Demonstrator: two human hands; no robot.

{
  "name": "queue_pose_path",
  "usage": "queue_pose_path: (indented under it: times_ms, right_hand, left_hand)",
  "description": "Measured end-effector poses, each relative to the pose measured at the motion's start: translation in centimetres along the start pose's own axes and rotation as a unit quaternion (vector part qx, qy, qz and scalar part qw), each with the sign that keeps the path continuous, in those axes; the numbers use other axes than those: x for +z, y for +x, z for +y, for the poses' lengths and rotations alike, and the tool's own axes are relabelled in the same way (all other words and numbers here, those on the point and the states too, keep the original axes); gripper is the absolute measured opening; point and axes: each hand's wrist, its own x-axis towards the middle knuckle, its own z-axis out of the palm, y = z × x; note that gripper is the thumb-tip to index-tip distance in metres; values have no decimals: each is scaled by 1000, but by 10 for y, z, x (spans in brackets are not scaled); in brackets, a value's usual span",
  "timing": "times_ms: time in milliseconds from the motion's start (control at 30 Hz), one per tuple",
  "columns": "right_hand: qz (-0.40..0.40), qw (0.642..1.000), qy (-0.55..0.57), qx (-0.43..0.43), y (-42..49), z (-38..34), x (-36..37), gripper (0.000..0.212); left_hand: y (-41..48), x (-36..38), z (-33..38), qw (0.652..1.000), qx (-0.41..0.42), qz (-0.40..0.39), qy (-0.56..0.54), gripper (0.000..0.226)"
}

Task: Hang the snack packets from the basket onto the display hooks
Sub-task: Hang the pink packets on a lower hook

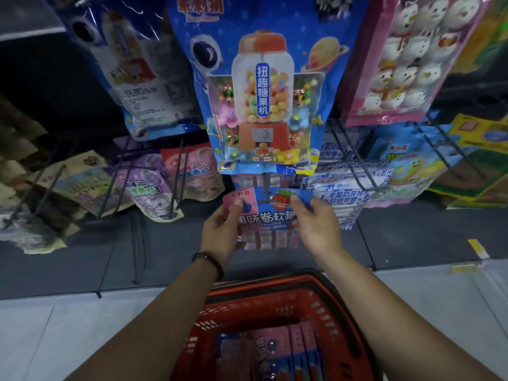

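The dark display rack (165, 248) fills the far scene, its wire hooks (176, 182) crowded with bright hanging bags above a pale tiled floor (41, 339). Near, the red plastic basket (324, 306) holds several more packets, so much seems left. The left hand (221, 229) and right hand (316, 224) pinch a pink-and-blue snack packet (266, 215) by its upper corners at a centre hook.

A shop; candy bags (264, 86) on display hooks (354, 158) (red basket (324, 306) below)
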Motion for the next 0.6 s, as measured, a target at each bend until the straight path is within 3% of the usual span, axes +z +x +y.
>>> queue_pose_path:
  times_ms: [133, 300, 433, 500, 600]
  right_hand:
    - [14, 999, 19, 22, 0, -4, 8, 57]
    - [28, 999, 15, -9, -2, -6, 10, 16]
    - [14, 999, -30, -20, -12, -1, 10, 25]
    - [-12, 998, -63, 10, -19, 3, 12, 32]
    - [-98, 989, -106, 39, -30, 10, 13, 12]
  left_hand:
    - [9, 5, -2, 1000, -4, 23, -6, 35]
    - [20, 15, 2, 999, -13, 40, -18, 36]
    - [30, 21, 3, 998, -10, 53, -14, 42]
    - [29, 26, 8, 998, -13, 61, -31, 30]
    - [30, 31, 14, 996, -19, 69, -46, 20]
